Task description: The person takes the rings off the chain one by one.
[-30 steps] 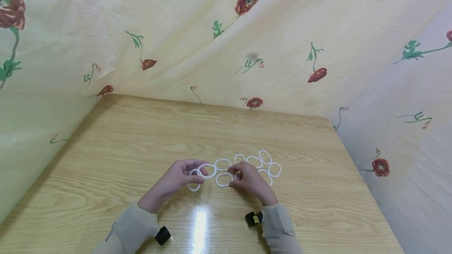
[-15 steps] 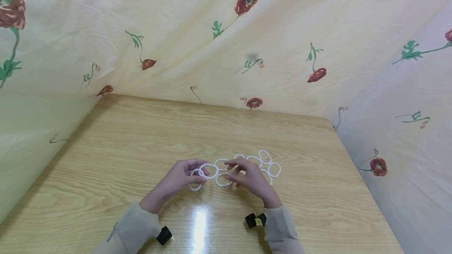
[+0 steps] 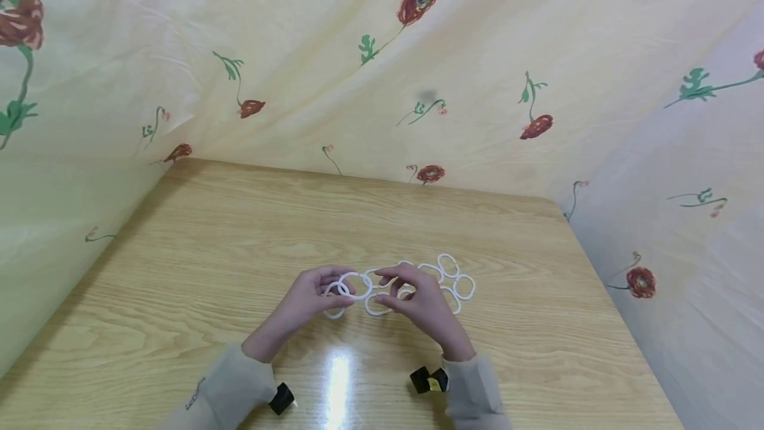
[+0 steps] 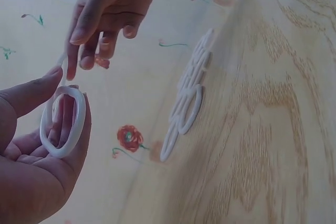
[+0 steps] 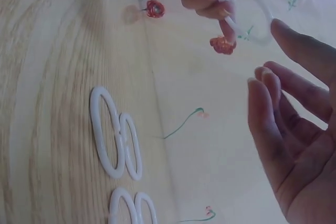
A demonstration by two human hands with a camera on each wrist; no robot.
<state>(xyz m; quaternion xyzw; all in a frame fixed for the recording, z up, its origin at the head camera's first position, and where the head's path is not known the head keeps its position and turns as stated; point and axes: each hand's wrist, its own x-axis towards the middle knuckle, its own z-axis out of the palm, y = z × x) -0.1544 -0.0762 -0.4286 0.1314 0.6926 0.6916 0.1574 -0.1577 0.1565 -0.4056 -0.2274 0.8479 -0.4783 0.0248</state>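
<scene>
My left hand (image 3: 304, 298) holds two linked white plastic rings above the table, pinching where they overlap. One linked ring (image 3: 357, 298) points right, while the other ring (image 4: 80, 119) hangs across the left palm. My right hand (image 3: 426, 304) is at the far end of the right-pointing ring, thumb and fingers spread apart. In the right wrist view, the right thumb tip appears by the edge of this ring (image 5: 266, 10); whether it touches cannot be told. Under and behind the right hand lie more white oval rings (image 5: 95, 116), partly hidden.
Several loose white rings (image 3: 473, 288) lie flat in a cluster on the wood-grain table (image 3: 251, 217). A flowered cloth (image 3: 334, 85) surrounds the table at the back and sides. Dark wrist cameras (image 3: 282, 399) sit at both sleeves.
The left hand has brought the linked rings slightly up and right. My right hand has lifted off the table rings, and its thumb and fingers have spread near the held ring.
</scene>
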